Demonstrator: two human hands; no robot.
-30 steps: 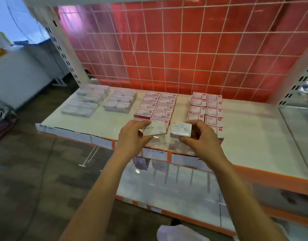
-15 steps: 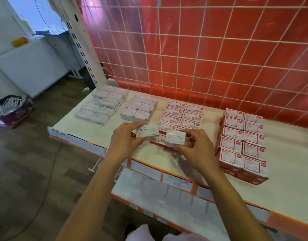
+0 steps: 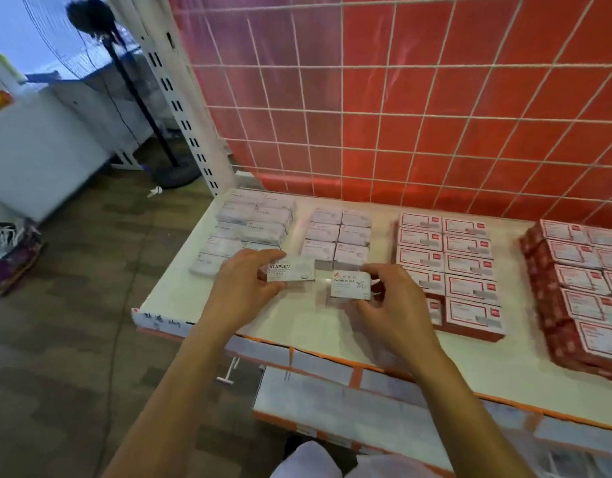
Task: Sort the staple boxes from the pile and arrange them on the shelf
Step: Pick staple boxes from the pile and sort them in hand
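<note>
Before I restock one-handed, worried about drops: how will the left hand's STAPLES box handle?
Probably stiff: the STAPLES box shows flat faces and square corners, pinched by the left hand. Flat-sided, it likely slides rather than rolls and stacks steadily like the white boxes behind.

One view is given, taken by a wide-angle camera worn on the head. It is directed forward and down, over the front edge of the shelf (image 3: 297, 326). The left hand (image 3: 242, 288) with its staples box (image 3: 291, 269) and the right hand (image 3: 394, 305) with its paper clip box (image 3: 350, 283) are seen close, near the middle. The upper part is filled by the red grid wall (image 3: 401, 115), the left side by the floor (image 3: 73, 339).
</note>
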